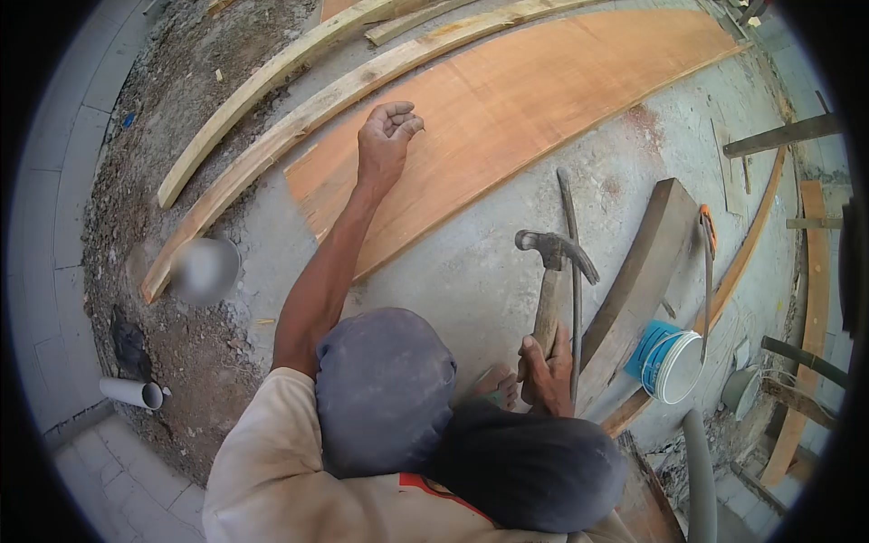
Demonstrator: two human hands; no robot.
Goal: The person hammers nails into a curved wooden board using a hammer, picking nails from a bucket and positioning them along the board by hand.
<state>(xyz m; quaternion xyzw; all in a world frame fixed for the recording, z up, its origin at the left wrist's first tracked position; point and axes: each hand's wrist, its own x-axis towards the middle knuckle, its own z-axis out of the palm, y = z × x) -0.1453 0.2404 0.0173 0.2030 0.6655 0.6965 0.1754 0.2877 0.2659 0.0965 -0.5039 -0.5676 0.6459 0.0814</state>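
My left hand [389,145] is raised over a broad plywood sheet [543,95], its thumb and fingers pinched together. Whatever lies between those fingertips is too small to make out. A claw hammer [549,303] stands upright in my right hand [547,376], which is wrapped round the lower part of its wooden handle. The steel head is at the top, its claw pointing right. Behind the hammer, a thin dark bar [574,344] lies on the concrete floor. A thick wooden beam [634,262] is to the right of it.
Long timber strips [272,140] lie beyond the sheet. At right are a white-and-blue bucket [674,366], an orange-handled tool [708,231] and several planks. A white pipe [132,393] rests on rubble at left, near a blurred pale round object [206,271].
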